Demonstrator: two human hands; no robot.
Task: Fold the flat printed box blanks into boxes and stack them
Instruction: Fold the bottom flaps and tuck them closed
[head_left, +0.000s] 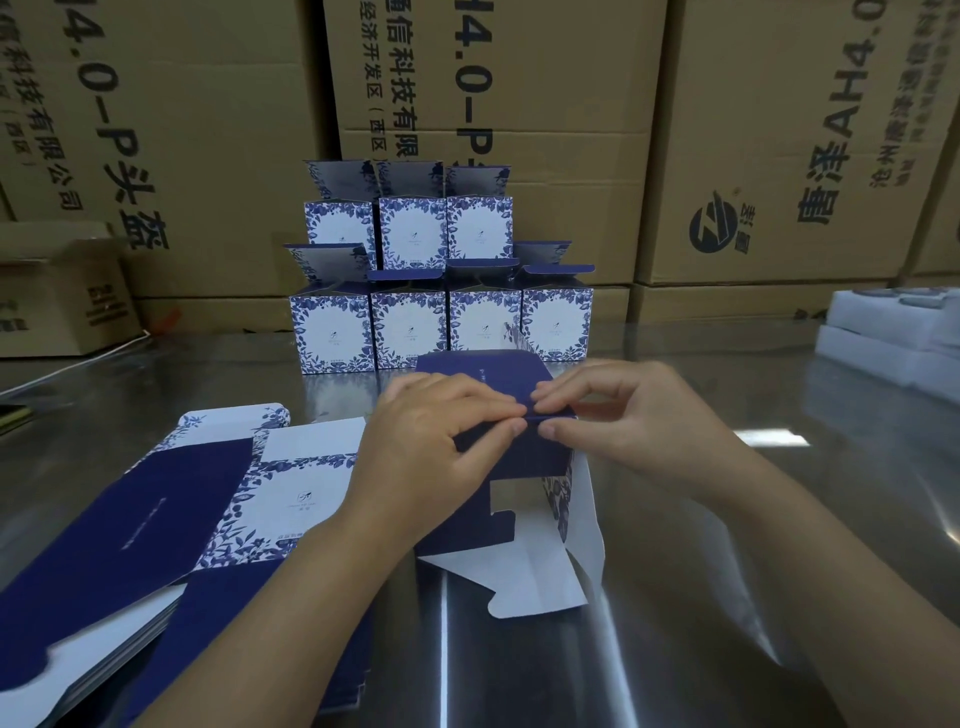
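A wall of big brown shipping cartons (779, 130), printed with black characters, fills the background. A smaller open carton (62, 296) sits at the far left.

In front of them runs a shiny, reflective metal desk (727, 597). White foam trays (883, 332) are piled on its far right edge.

The finished boxes (409, 330) stand at the back of the desk, centre. There are four in the bottom row and three on top. Each shows a white front framed by blue leaf print, with a small mark in the middle. Their top flaps stand open.

The pile of flat blanks (156, 519) lies on the desk at near left. The top sheet shows a navy panel with a thin line of white text beside a white panel with the leafy border.

The half-formed box (519, 462) is at the centre of the desk, in front of the stack. It is navy on its upper faces and leaf-patterned on the right side. Its white-backed flaps hang open toward the camera and rest on the desk.

The left hand (431, 441) and right hand (634, 415) meet on the box's top. The left fingers (488, 410) are curled down onto a navy flap. The right thumb and fingers (566, 428) pinch the same edge, the tips of both hands nearly touching.
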